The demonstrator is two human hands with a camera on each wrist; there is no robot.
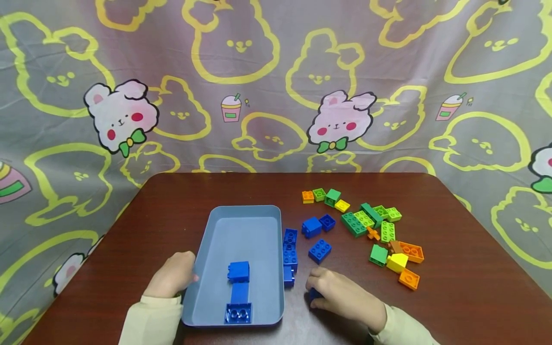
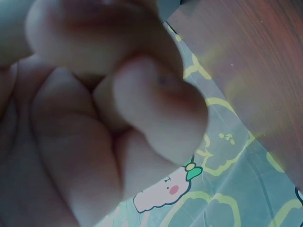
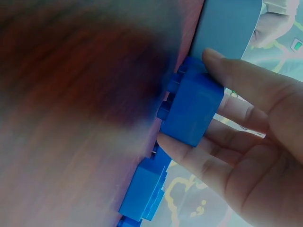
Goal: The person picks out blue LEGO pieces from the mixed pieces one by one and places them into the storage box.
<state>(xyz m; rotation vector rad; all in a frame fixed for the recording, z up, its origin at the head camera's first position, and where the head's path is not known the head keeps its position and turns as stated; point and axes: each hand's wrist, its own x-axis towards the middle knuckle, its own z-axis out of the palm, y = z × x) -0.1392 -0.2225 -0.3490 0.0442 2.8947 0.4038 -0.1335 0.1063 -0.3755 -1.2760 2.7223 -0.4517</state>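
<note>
A grey-blue tray (image 1: 263, 235) stands on the table with several blue building blocks (image 1: 239, 271) in a row inside it. At its left wall is my left hand (image 1: 171, 275), fingers curled, a fingertip over the rim. The left wrist view shows those curled fingers (image 2: 156, 104) close up; the rim in their grip is mostly hidden there. To the right of the tray, my right hand (image 1: 338, 294) pinches a blue block (image 3: 194, 104) between thumb and fingers, low at the table; the head view shows only a little of it.
Several blue blocks (image 1: 290, 257) line the tray's right wall outside. More blue blocks (image 1: 320, 251) lie ahead of my right hand. Green, yellow and orange blocks (image 1: 387, 232) are scattered at the right. A patterned curtain (image 1: 267, 96) hangs behind the table (image 1: 172, 211).
</note>
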